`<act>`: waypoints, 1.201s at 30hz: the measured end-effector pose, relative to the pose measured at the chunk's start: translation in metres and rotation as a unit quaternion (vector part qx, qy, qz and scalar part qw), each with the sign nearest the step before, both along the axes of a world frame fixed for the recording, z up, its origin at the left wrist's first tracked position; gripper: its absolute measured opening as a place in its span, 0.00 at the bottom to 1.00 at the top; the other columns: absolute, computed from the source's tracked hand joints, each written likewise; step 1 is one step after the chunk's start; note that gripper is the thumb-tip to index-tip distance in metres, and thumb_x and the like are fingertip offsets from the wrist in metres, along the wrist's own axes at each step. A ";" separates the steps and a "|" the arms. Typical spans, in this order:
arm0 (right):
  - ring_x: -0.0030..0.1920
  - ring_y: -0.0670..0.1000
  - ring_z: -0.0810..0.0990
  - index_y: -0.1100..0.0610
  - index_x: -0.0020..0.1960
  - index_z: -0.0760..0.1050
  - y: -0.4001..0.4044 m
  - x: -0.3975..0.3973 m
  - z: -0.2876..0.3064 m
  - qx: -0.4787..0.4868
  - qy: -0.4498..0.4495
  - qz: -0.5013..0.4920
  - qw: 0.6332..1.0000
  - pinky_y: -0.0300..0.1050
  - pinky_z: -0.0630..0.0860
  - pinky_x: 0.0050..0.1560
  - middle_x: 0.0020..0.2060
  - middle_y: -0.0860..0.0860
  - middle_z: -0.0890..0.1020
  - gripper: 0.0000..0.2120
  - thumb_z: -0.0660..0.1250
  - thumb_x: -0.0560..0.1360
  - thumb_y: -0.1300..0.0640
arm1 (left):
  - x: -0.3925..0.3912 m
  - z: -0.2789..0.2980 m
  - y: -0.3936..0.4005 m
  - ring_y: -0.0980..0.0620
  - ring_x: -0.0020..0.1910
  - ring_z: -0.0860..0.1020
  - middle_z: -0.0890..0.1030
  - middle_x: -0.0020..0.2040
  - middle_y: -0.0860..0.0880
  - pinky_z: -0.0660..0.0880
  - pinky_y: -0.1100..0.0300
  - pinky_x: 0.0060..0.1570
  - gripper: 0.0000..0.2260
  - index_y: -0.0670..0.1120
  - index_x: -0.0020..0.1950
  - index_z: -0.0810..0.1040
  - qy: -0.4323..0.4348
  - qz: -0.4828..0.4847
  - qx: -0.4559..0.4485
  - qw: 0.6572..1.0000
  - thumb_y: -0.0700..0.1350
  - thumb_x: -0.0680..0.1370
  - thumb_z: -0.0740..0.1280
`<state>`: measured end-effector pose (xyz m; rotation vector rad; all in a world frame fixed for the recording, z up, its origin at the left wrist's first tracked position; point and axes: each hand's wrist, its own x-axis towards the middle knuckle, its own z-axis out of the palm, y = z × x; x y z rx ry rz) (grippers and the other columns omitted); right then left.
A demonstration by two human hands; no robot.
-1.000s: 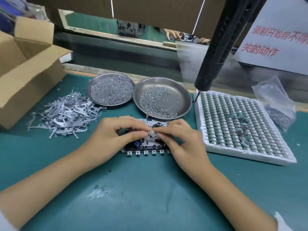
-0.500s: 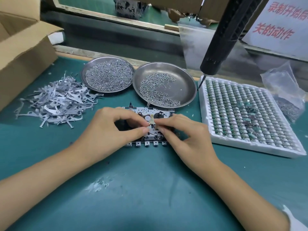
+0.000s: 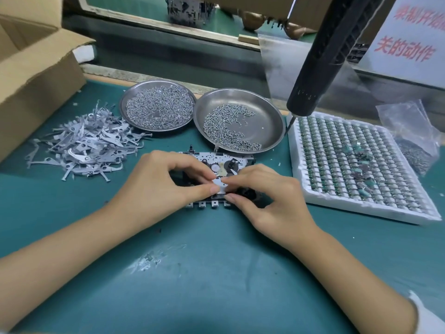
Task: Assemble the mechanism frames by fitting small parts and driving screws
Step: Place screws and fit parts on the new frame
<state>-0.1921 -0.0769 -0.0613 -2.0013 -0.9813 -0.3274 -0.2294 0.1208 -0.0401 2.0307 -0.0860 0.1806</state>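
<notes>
A metal mechanism frame (image 3: 218, 162) lies flat on the green mat, mostly covered by both hands. My left hand (image 3: 166, 182) and my right hand (image 3: 267, 201) meet over its middle, and together they pinch a small flat grey metal part (image 3: 220, 185) against the frame. A pile of similar grey lever parts (image 3: 84, 145) lies to the left. Two steel dishes hold screws: the left dish (image 3: 125, 100) is nearly full, the right dish (image 3: 269, 116) half bare. A black electric screwdriver (image 3: 322, 59) hangs above the right dish.
A white foam tray (image 3: 361, 208) of small green components sits at right, with a clear plastic bag (image 3: 414, 131) of parts behind it. An open cardboard box (image 3: 36, 78) stands at far left. A white sign with red characters (image 3: 409, 39) is at the back right.
The view has shifted, so everything sits lower and nearer in frame. Both hands stay on the frame, still working the small grey part with their fingertips.
</notes>
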 end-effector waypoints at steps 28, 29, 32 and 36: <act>0.44 0.47 0.81 0.60 0.50 0.83 0.002 -0.003 0.005 0.067 0.097 -0.056 0.991 0.38 0.76 0.49 0.42 0.51 0.84 0.07 0.69 0.73 0.62 | 0.002 -0.001 0.001 0.59 0.40 0.82 0.84 0.38 0.56 0.78 0.64 0.46 0.09 0.55 0.46 0.83 0.005 -0.048 0.000 0.999 0.45 0.68 0.76; 0.44 0.48 0.81 0.60 0.49 0.83 0.003 -0.003 0.004 0.045 0.069 -0.045 0.996 0.39 0.76 0.49 0.42 0.52 0.84 0.07 0.71 0.72 0.62 | 0.003 0.000 0.002 0.59 0.40 0.82 0.85 0.38 0.56 0.78 0.63 0.46 0.09 0.55 0.46 0.83 0.005 -0.051 -0.002 0.999 0.45 0.69 0.76; 0.46 0.50 0.80 0.62 0.46 0.84 0.003 -0.004 -0.001 -0.014 0.005 -0.039 0.999 0.39 0.75 0.49 0.45 0.54 0.81 0.05 0.73 0.71 0.63 | 0.003 -0.001 0.001 0.59 0.39 0.82 0.85 0.38 0.56 0.79 0.60 0.46 0.09 0.56 0.46 0.83 0.011 -0.047 -0.018 0.999 0.44 0.69 0.75; 0.48 0.54 0.79 0.63 0.45 0.82 0.002 -0.005 -0.004 -0.073 -0.059 -0.033 0.995 0.47 0.77 0.47 0.46 0.55 0.80 0.05 0.69 0.74 0.62 | 0.001 -0.003 -0.002 0.58 0.36 0.80 0.84 0.37 0.55 0.79 0.58 0.43 0.11 0.57 0.46 0.83 0.006 -0.030 -0.026 0.999 0.42 0.69 0.75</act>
